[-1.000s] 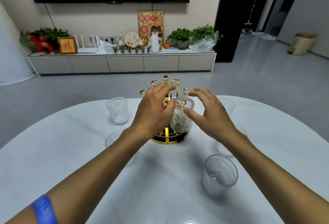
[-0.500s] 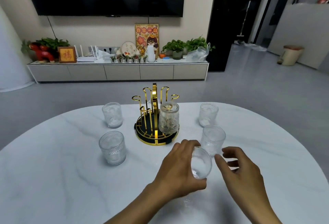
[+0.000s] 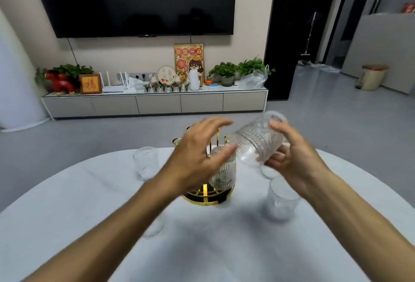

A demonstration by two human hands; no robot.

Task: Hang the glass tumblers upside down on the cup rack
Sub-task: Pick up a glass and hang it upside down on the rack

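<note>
Right hand (image 3: 296,160): fingers clamped on 1 clear ribbed glass tumbler (image 3: 258,140), tilted sideways in the air above the round gold-and-black cup rack (image 3: 207,196). Left hand (image 3: 197,153): fingers spread apart, holding nothing, just beside that tumbler. 1 inverted tumbler (image 3: 223,169) hung on the rack. White oval desk (image 3: 67,214): 1 upright tumbler (image 3: 146,162) at left, 1 more (image 3: 280,201) at right.

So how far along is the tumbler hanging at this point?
Early. One tumbler already hangs upside down on the cup rack. A second tumbler is in the right hand, tilted above the rack, the left hand open beside it. At least two upright tumblers wait on the table.
</note>
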